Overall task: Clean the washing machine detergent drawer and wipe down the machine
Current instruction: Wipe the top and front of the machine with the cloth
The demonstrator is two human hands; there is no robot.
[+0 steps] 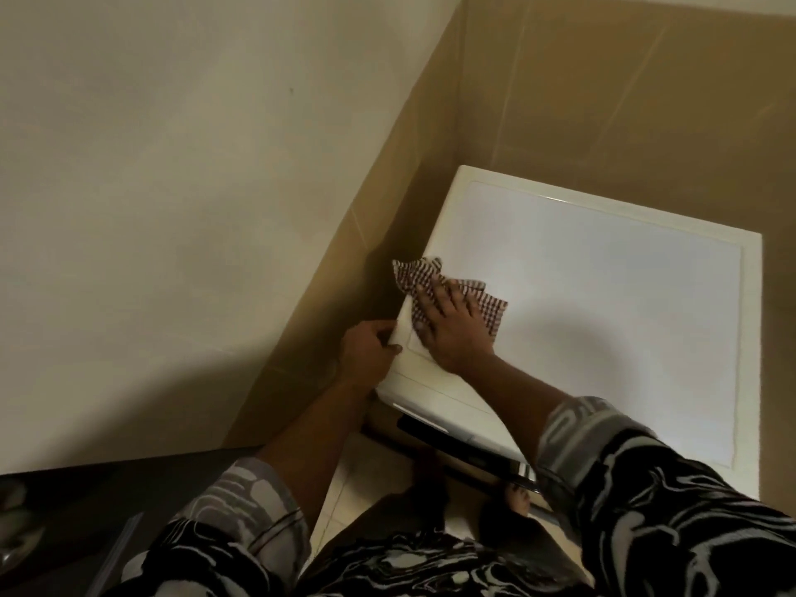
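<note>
The white washing machine (603, 303) fills the right half of the head view, seen from above. A brown-and-white checked cloth (424, 275) lies on the top panel near its left edge. My right hand (452, 327) presses flat on the cloth with fingers spread. My left hand (368, 349) grips the machine's left top edge, fingers curled over the rim. The dark front panel (456, 443) shows below the top's near edge. No detergent drawer is in view.
A brown tiled wall (603, 88) stands behind and to the left of the machine, leaving a narrow gap on its left. A dark counter (86, 501) sits at lower left. Pale floor tiles (344, 501) and a foot (519, 501) show below.
</note>
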